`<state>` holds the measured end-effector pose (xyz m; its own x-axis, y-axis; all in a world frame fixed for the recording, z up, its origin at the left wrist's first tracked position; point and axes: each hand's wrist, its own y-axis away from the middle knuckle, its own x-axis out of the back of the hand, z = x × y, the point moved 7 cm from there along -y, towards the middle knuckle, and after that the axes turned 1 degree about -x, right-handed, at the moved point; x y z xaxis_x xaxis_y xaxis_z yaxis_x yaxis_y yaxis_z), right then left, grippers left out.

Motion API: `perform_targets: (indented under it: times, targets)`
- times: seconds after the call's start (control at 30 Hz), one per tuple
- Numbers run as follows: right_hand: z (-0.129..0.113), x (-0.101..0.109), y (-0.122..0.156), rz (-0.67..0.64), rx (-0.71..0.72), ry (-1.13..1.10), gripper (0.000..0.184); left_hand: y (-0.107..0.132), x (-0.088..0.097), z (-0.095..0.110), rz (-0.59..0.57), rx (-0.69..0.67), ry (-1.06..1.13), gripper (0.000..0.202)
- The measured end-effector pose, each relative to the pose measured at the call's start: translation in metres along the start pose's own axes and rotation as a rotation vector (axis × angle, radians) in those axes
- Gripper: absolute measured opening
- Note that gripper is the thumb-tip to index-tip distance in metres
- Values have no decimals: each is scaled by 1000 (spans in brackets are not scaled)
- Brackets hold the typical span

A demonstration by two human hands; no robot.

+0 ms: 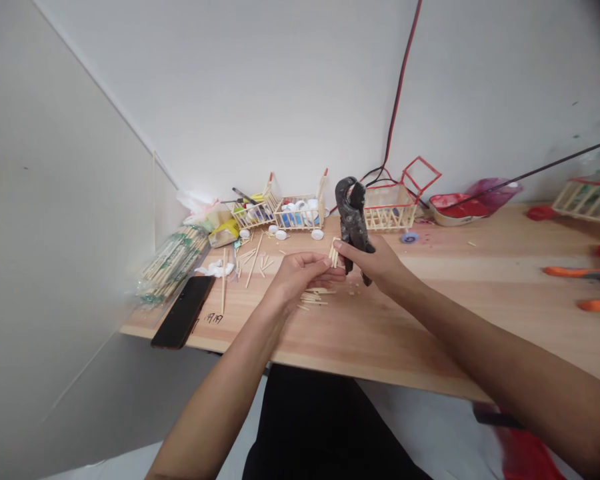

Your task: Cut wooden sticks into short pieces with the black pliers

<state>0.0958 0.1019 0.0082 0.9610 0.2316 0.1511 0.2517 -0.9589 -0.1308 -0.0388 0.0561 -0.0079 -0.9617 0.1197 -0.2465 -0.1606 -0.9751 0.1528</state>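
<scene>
Two-handed: pinching short sticks (333, 256) w/ near-closed fingers of L hand (300, 270); gripping blk tool (352, 223) w/ curled fingers of R hand (380, 262); loose sticks (314, 298) at 7 o'clock.

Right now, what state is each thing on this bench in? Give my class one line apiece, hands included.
Left hand: closed on short sticks
Short sticks: bunched, held
Right hand: gripping dark tool
Dark tool: upright; whether open, unclear
Loose pieces: scattered below hands
Phone: flat, dark
Packaged sticks: in clear plastic
Middle cart: standing, loaded
Bowl: stained red inside
Orange-handled tool: lying flat, blurred
</scene>
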Motion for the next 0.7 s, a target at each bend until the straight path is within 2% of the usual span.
perform_targets:
  times: [0.2,0.37,0.7]
  targets:
    - [0,1,-1,36,-25,-50,40,7,-2,-4,-88,15,106,29]
    - [-1,0,0,35,-11,-55,40,9,0,-6,-75,-2,88,32]
    - [-1,0,0,19,22,76,37,-1,-9,-7,-40,-41,-115,47]
